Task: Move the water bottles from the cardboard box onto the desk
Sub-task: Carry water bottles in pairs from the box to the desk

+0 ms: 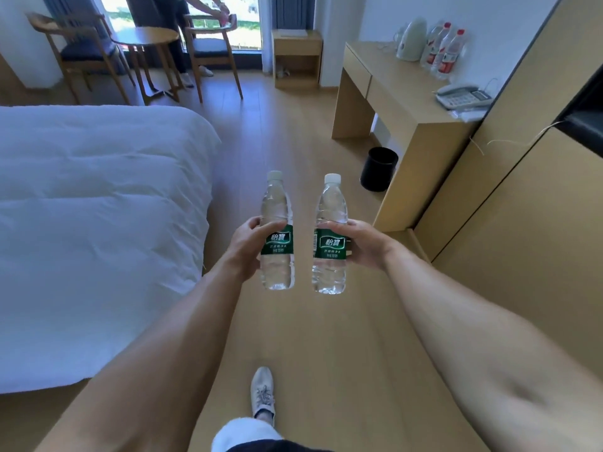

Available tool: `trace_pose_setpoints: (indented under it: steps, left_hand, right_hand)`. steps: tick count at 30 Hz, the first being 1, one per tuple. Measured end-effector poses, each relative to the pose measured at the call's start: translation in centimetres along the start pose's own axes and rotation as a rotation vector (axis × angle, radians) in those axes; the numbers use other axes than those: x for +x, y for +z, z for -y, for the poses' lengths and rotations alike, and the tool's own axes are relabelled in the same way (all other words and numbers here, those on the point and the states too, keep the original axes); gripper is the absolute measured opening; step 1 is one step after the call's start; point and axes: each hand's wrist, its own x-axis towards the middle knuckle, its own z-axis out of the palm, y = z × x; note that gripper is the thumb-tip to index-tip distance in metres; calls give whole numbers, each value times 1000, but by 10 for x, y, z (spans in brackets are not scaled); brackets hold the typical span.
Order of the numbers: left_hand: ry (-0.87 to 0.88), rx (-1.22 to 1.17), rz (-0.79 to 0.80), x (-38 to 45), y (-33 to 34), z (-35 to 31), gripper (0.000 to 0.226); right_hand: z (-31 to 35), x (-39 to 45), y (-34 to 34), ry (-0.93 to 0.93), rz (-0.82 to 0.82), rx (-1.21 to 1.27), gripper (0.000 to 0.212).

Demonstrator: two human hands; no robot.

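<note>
A clear plastic water bottle with a green label and white cap (276,233) is gripped at its label band by the left hand (246,246), fingers curled round it. A second clear green-labelled bottle (330,236) is clamped the same way by the right hand (365,244). Both bottles are held upright, close together but not touching, out in front of the body above the pale wooden floor (326,353).

Both look full, so moderate weight is to be expected; the thin ribbed walls would likely give under a hard squeeze (the labelled waist seems the firmest place to hold), and the smooth plastic may slip if gripped loosely.

The light wooden desk (401,93) stands at about one o'clock, well apart from the hands, and already carries a pale kettle (411,39), red-labelled bottles (448,55) and a white telephone (463,96). A black bin (378,169) sits beside it on the floor. A white-covered bed (91,223) lies at nine o'clock. The cardboard box is not in view.
</note>
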Motion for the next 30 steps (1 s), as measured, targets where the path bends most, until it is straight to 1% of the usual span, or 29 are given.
trace_pose_setpoints:
  steps: [8, 12, 15, 21, 30]
  left_hand:
    - [-44, 35, 93, 130, -12, -71, 48]
    - [-71, 54, 124, 179, -6, -92, 45]
    - [-95, 59, 149, 215, -1, -101, 43]
    - [-129, 79, 152, 290, 13, -114, 41]
    - [-130, 115, 106, 451, 56, -164, 41]
  right_hand:
    - [55, 104, -13, 25, -106, 54, 50]
    - [76, 143, -25, 24, -148, 84, 58]
    - [89, 171, -38, 28, -166, 106, 55]
    - [116, 234, -77, 24, -196, 141, 51]
    - [181, 369, -161, 33, -192, 124, 48]
